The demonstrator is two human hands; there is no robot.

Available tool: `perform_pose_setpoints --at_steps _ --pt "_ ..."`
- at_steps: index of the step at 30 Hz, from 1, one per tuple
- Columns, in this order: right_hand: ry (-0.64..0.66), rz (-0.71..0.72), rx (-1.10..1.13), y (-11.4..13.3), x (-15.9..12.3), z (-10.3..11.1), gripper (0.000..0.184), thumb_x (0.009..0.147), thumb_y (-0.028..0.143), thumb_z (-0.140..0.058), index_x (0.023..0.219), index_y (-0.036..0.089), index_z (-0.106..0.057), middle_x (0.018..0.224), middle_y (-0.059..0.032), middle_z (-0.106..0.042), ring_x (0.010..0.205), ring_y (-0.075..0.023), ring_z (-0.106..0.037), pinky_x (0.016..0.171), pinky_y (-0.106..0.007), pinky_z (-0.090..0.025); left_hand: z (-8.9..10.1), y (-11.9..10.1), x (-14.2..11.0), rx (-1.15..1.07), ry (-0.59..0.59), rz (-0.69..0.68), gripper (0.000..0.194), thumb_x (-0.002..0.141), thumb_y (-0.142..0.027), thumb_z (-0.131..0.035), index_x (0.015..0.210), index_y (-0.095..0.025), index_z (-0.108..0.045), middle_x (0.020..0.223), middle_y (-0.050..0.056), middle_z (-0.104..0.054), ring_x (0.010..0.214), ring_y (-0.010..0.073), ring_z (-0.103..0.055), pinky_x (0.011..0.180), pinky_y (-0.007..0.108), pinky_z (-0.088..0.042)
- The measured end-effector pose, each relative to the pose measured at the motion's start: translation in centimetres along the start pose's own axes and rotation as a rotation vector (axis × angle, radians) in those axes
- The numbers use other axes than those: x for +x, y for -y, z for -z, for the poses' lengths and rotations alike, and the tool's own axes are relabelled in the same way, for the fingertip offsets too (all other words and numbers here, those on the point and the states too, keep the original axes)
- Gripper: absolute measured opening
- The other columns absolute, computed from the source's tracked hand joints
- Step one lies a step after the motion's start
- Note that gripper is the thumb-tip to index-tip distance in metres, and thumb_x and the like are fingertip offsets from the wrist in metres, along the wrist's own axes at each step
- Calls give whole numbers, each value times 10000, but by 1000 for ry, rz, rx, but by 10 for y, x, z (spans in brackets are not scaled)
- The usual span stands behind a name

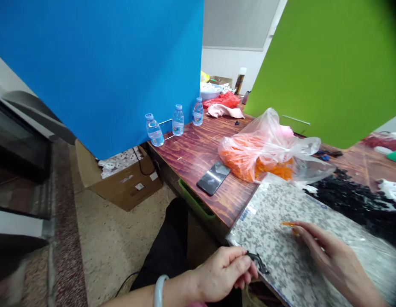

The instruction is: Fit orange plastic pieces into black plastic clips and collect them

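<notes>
Between the thumb and fingers of my left hand (225, 273) is a small curved black plastic piece (259, 263), pinched at the near edge of a speckled grey-and-white board (268, 209). My right hand (329, 253) pinches a small orange plastic piece (286, 224) above the board. The two pieces are apart. Beyond the board sits a clear plastic bag (271, 145) full of orange pieces. To the right lies a heap of black pieces (354, 202). What the curled fingers of my left hand hide cannot be made out.
A phone (214, 177) lies on the wooden table (198, 149). Water bottles (178, 121) stand by the blue panel (127, 64); a green panel (326, 64) rises at the right. A cardboard box (121, 189) of white pieces rests on the floor. White items (390, 189) border the black heap.
</notes>
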State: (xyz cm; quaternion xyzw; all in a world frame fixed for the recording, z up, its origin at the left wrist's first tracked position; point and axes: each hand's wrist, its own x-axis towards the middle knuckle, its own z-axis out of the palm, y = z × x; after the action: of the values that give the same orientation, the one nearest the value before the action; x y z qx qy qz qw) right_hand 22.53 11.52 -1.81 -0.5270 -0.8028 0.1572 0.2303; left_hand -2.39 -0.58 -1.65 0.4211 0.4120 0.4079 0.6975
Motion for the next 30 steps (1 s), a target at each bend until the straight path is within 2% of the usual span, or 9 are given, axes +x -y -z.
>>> perform_pose_setpoints --at_steps 3,6,11,15,18,22,30 --pt "89 -5 36 11 -9 4 439 820 596 -459 896 243 -708 822 -59 -749 698 -240 -708 559 -277 -562 2 1 2 -8 -7 -1 522 826 -612 -472 750 -112 -600 628 -13 -497 517 71 -427 506 203 -331" --pt "135 51 39 17 -14 1 433 837 581 -443 865 242 -712 843 -62 -749 727 -246 -709 612 -294 -573 0 0 3 0 1 -5 514 830 -604 -475 751 -113 -605 622 -14 -501 512 70 -428 503 204 -330" --pt "120 120 -62 14 -16 -10 404 905 485 -390 1091 237 -649 1048 -90 -676 824 -229 -687 690 -310 -550 -2 -3 3 -7 -12 -18 506 835 -590 -477 746 -109 -606 616 -13 -498 505 69 -425 497 202 -328" --pt "75 99 -91 19 -16 -5 363 935 397 -382 1166 214 -595 1132 -108 -618 935 -228 -646 767 -314 -510 0 -7 1 -18 -66 -35 454 844 -539 -508 754 -106 -611 606 -19 -487 513 74 -421 510 208 -335" --pt "54 48 -68 24 -16 3 327 947 341 -368 1097 197 -621 1026 -102 -649 912 -217 -634 794 -316 -488 2 -10 1 -12 -132 -31 356 863 -455 -536 788 -115 -610 610 -31 -480 542 82 -411 533 210 -341" --pt "44 -54 -59 29 -16 10 279 938 301 -407 991 176 -651 883 -82 -660 785 -188 -613 735 -294 -468 0 -11 7 -20 -134 14 320 859 -428 -554 794 -120 -611 620 -35 -474 554 85 -408 542 209 -350" --pt "56 -100 -60 35 -14 2 153 876 270 -522 864 172 -639 833 -68 -645 764 -196 -584 698 -297 -428 -7 -12 9 -71 -133 38 369 860 -487 -524 785 -131 -589 655 -27 -482 588 94 -428 569 221 -370"
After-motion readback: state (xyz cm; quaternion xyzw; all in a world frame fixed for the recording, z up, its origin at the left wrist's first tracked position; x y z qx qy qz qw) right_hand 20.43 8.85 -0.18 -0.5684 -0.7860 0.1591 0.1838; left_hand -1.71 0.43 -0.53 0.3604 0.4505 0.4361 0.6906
